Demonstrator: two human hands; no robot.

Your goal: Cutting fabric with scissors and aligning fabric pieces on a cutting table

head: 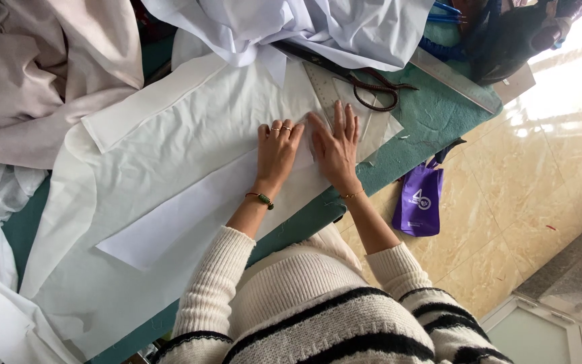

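Two hands are down flat on the white cloth (pixel 170 175) spread over the green table (pixel 432 121), and that cloth is our landmark. Far off its left edge lies a heap of pinkish fabric (pixel 28 74). On the cloth itself, running slantwise, sits a long white strip (pixel 203 209), lighter than the sheet under it. Moving right along that strip — the left hand (pixel 276 152), rings on two fingers and a bead bracelet at the wrist, presses palm-down with fingers close together, gripping nothing. Just beside it, thumbs nearly touching, the right hand (pixel 337 149) lies open with fingers stretched out, flattening the cloth's right end where a clear triangle ruler (pixel 328 91) pokes out from under it. Just past that corner rest brown-handled scissors (pixel 372 87), and further right a long straight ruler (pixel 453 79) lies on the bare green surface. Above the cloth, more white fabric (pixel 291 27) is bunched up. Down on the tiled floor, right of the cloth — a purple bag (pixel 419 202).
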